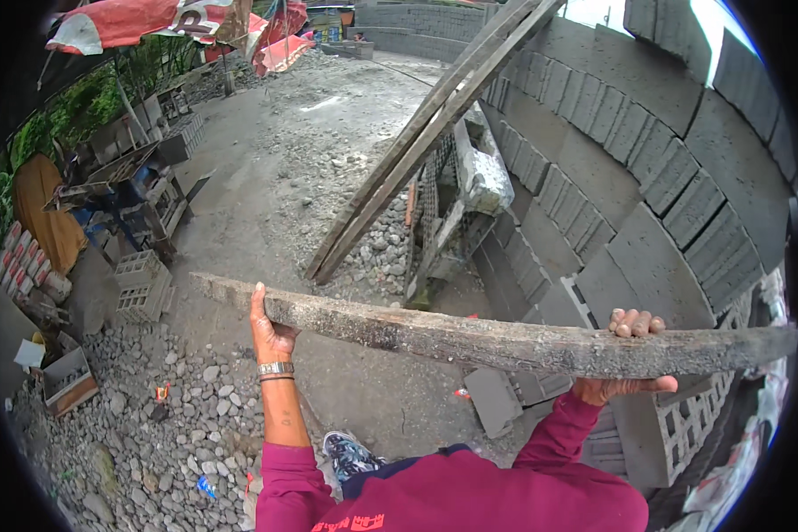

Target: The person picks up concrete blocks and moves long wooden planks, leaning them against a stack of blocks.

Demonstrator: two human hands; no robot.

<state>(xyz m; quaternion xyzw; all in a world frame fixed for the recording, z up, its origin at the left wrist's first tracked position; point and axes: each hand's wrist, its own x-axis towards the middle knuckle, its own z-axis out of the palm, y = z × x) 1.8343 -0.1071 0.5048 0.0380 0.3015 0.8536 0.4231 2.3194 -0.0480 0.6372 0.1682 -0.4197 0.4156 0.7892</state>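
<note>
A long, weathered wooden beam (452,337) with a rough, crusted face lies level across my front, held up off the ground. Near its left end my left hand (273,330) grips it from below, thumb up on the near face and the other fingers hidden behind the wood. Toward the other end, my right hand (634,355) wraps around it, fingertips curled over the top edge and thumb stretched along the underside. The beam's right end reaches close to the stacked grey concrete blocks (638,266).
Two long timbers (434,133) lean diagonally by the block wall, beside a concrete-crusted frame (488,168). Loose stones (177,426) cover the ground at left, near a wooden box (69,390) and hollow blocks (142,288). A workbench-like machine (133,195) stands farther left, below red canopies (124,22).
</note>
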